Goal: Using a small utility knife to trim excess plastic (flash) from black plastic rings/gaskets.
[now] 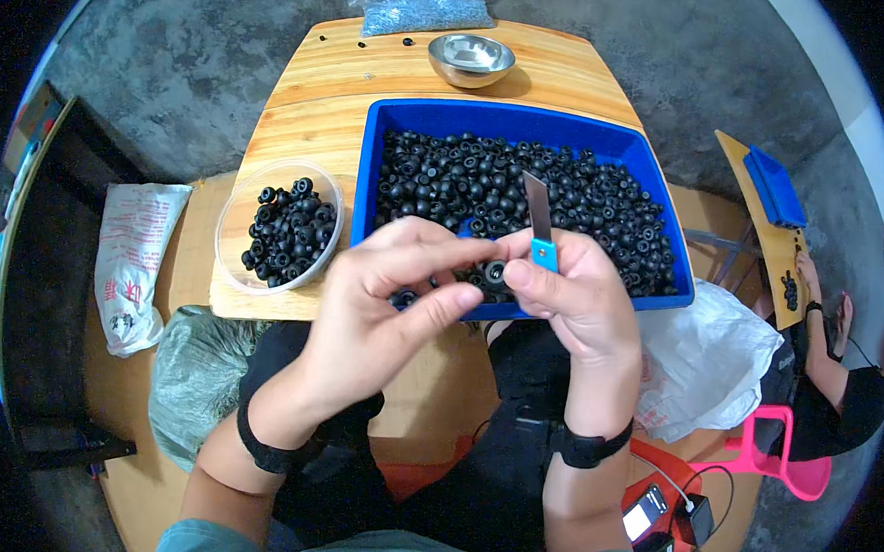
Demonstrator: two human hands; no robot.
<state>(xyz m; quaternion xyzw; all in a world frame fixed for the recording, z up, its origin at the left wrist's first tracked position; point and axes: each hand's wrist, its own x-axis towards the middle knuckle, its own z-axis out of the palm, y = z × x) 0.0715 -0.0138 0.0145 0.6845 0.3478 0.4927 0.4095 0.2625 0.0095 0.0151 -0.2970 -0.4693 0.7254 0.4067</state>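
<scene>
My left hand and my right hand meet over the near edge of a blue tray full of several small black rubber parts. Between the fingertips of both hands sits one black rubber part, pinched by the left thumb and fingers. My right hand also grips a small knife with a blue handle, its grey blade pointing up and away. Another dark part shows under my left fingers.
A clear round plastic bowl left of the tray holds several black parts. A steel bowl and a bag of grey bits stand at the far end of the wooden table. Bags lie left and right. Another person sits at far right.
</scene>
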